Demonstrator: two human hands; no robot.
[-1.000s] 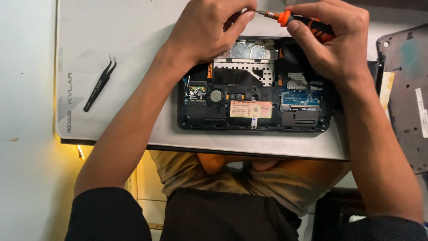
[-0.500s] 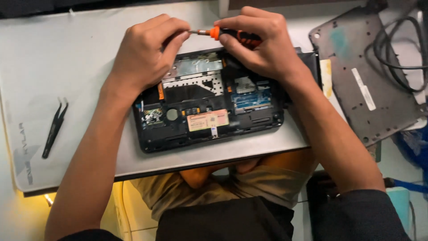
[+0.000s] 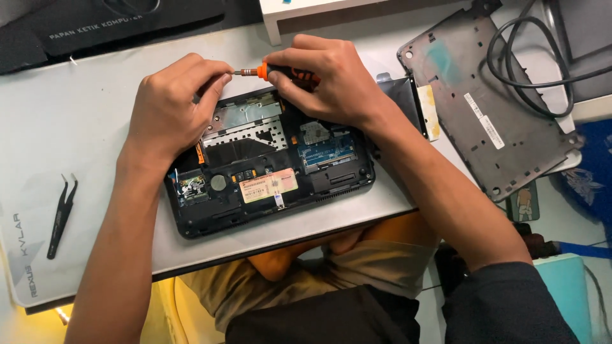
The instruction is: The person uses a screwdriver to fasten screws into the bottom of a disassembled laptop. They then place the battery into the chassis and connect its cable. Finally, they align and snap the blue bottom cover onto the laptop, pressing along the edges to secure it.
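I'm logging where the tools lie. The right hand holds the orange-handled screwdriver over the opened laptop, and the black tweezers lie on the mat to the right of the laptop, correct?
Not quite: the head view shows the black tweezers on the mat left of the opened laptop, not right. The right hand does hold the orange-handled screwdriver.

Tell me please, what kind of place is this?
Probably an electronics repair bench: an opened laptop on a grey work mat, a screwdriver in the right hand, and tweezers nearby.
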